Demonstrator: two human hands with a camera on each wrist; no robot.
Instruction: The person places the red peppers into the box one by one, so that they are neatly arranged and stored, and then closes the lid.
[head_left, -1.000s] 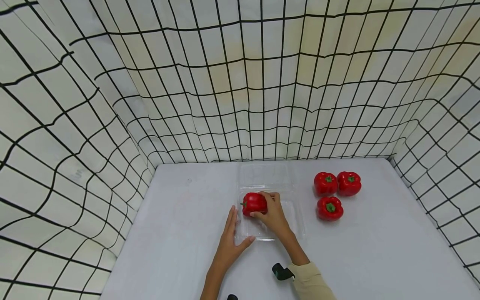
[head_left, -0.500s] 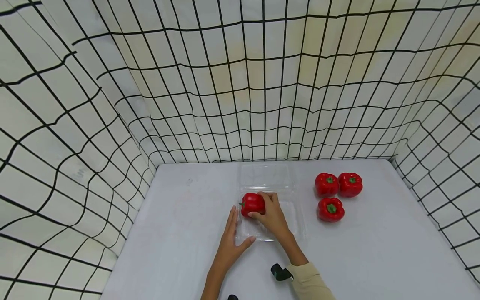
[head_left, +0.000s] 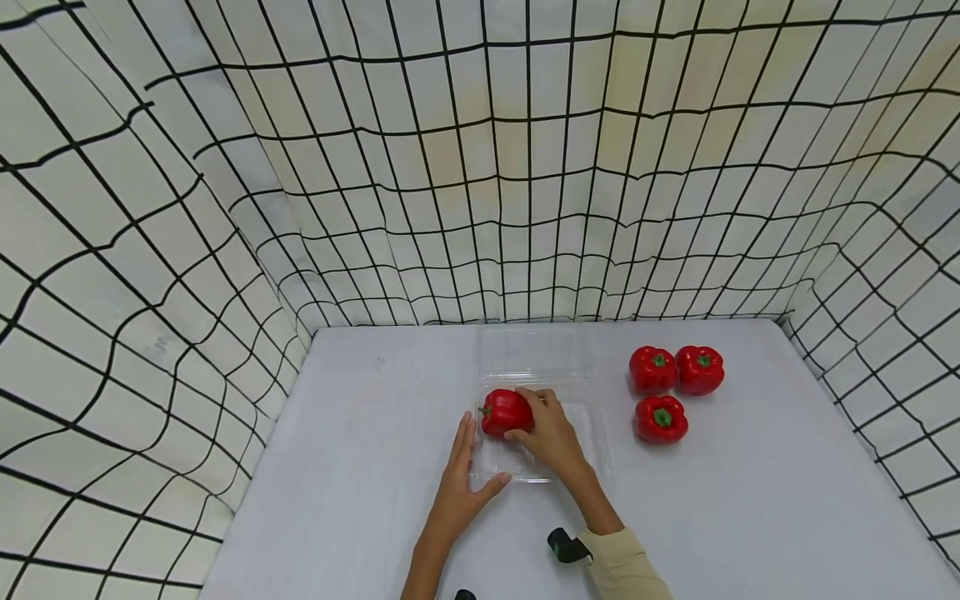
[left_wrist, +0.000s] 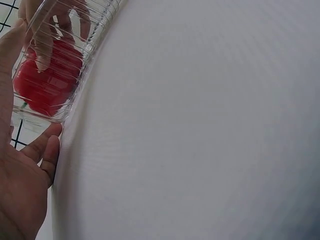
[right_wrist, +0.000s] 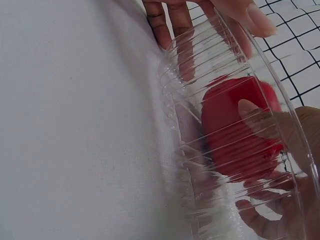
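Observation:
In the head view, a clear plastic clamshell container (head_left: pixel 581 454) lies on the white table with its lid (head_left: pixel 532 350) folded back. Inside its left part, a red bell pepper (head_left: pixel 502 412) lies on its side, stem to the left. My right hand (head_left: pixel 553 437) grips this pepper from the right, thumb on the near side and fingers on the far side. Along the container's left wall rests my left hand (head_left: pixel 456 490), fingers straight and thumb spread at the near corner. Through the ribbed wall, the right wrist view shows the right thumb (right_wrist: pixel 257 119) against the pepper.
Three more red bell peppers stand stem up to the right of the container: two side by side (head_left: pixel 652 370) and one nearer (head_left: pixel 661 419). Black netting (head_left: pixel 525 250) over white walls rises behind and beside the table (head_left: pixel 360 467).
The right hand and the gripped pepper shift slightly within the container, lately a touch toward the person. The left hand stays at the container's side.

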